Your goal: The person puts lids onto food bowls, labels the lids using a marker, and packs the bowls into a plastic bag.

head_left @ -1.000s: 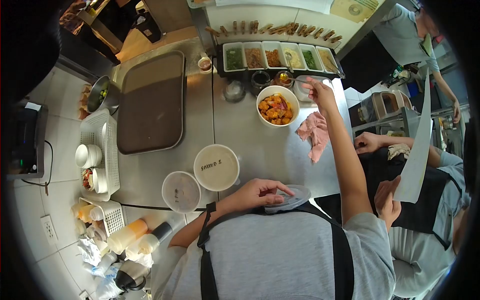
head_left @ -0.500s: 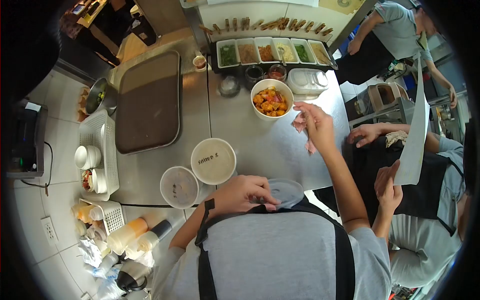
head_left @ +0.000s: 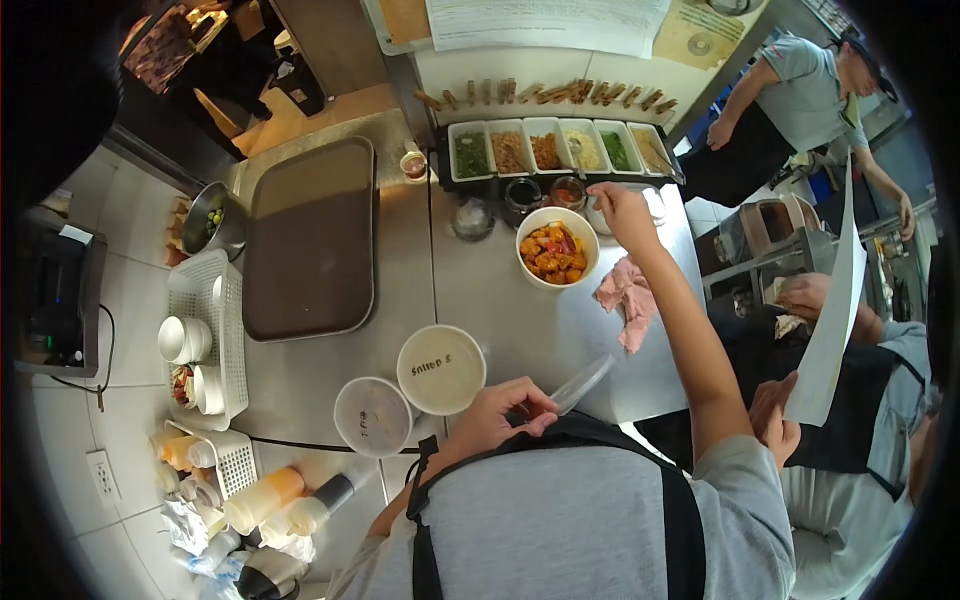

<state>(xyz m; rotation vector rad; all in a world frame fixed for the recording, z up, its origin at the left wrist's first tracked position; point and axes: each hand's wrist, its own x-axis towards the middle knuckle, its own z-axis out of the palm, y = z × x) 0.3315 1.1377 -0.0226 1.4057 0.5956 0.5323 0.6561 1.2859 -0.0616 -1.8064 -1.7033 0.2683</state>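
Note:
My left hand (head_left: 510, 412) pinches the edge of a clear round lid (head_left: 583, 384), tilted up near the front of the steel counter (head_left: 520, 345). Fingers pressed together, my right hand (head_left: 624, 215) is over the upper right rim of a white bowl (head_left: 523, 262) of glazed orange-brown food pieces (head_left: 552, 255). Those fingertips are beside a jar of red sauce (head_left: 568, 192) and partly cover a clear container (head_left: 652, 204); whatever they hold is too small to tell. A crumpled pink cloth (head_left: 630, 305) lies right of the bowl.
Two lidded tubs (head_left: 442, 370) (head_left: 373, 417) stand left of my left hand. A brown tray (head_left: 310, 240) lies at the left, beside a white basket (head_left: 232, 340). Topping trays (head_left: 545, 152) line the back. A co-worker's hand (head_left: 775, 415) holds paper (head_left: 835, 330) at the right.
From beside the bowl, my right hand has moved up toward the sauce jar; the utensil seen in it earlier no longer shows clearly. The clear lid has gone from nearly flat to tilted.

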